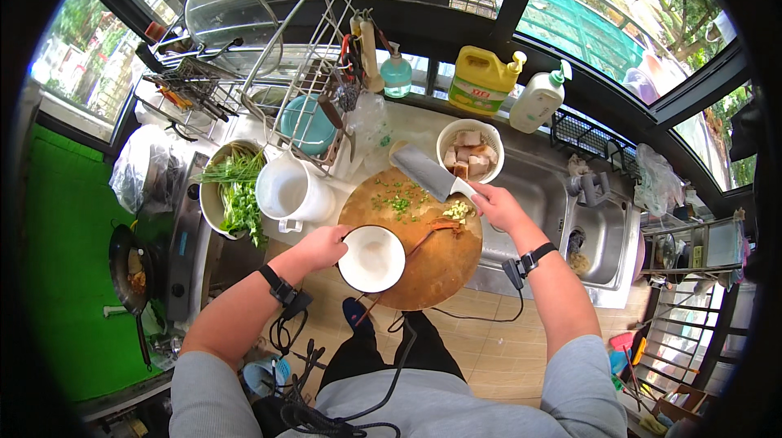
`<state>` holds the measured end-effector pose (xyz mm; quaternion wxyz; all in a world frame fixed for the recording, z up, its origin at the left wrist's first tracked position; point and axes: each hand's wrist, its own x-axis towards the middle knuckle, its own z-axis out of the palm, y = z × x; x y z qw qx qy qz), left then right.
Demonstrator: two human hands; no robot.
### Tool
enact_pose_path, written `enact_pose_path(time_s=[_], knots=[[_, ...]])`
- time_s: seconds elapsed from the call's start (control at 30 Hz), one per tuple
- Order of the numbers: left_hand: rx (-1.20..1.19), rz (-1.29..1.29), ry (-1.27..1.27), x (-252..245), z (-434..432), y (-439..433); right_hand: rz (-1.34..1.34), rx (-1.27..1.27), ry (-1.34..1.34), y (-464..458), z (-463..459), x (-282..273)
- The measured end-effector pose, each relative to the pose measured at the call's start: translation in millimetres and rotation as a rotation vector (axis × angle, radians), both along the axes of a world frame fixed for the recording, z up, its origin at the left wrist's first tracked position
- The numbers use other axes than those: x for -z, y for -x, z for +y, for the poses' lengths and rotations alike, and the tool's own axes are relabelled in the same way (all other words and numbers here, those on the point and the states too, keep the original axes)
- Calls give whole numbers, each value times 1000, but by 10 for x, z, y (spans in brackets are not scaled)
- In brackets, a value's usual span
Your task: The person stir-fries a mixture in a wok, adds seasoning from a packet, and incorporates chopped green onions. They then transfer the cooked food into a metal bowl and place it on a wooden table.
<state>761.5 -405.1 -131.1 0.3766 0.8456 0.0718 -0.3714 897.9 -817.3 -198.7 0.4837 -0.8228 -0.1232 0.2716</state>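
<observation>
My left hand (323, 247) grips the rim or handle of a white enamel bowl with a dark rim (371, 259), held over the near left edge of a round wooden chopping board (446, 267). My right hand (498, 206) is closed on the white handle of a cleaver (424, 172), whose blade lies over the board's far edge. On the board are chopped green onion (400, 204), a small heap of chopped pale pieces, perhaps garlic (457, 211), and reddish-brown strips (445, 224). A chopstick-like stick partly shows behind the bowl. Chunks of meat (469, 154) fill a white basket (442, 133) behind the board.
Left of the board stand a white plastic jug (314, 194), a bowl of leafy greens (235, 194) and a wire rack (256, 93). A steel double sink (531, 194) is at right. Pump bottles (537, 102) line the window; a wok (126, 273) sits far left.
</observation>
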Motion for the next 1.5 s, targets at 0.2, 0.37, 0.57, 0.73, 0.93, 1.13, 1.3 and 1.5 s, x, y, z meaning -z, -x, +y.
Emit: enact_pose_path(time_s=[0.2,0.37,0.57,0.73,0.93,1.13,1.3,1.5], knots=[[76,-215,-19,83,49,-74,-6,-100,168,-51,79,-99],[-42,-255,14,176,8,-237,-70,-159,244,-90,99,-167],[124,-334,67,38,-80,-452,-228,-286,353,-140,113,-163],[347,-420,108,11,-230,-602,-261,-326,373,-194,113,-137],[506,-303,233,140,-396,-880,-280,-371,391,-230,112,-80],[624,-168,235,276,-575,-1038,-242,-388,387,-247,121,-141],[699,-100,280,354,-667,-1046,-202,-407,362,-256,119,-202],[702,31,299,422,-726,-1073,-177,-426,355,-242,120,-226]])
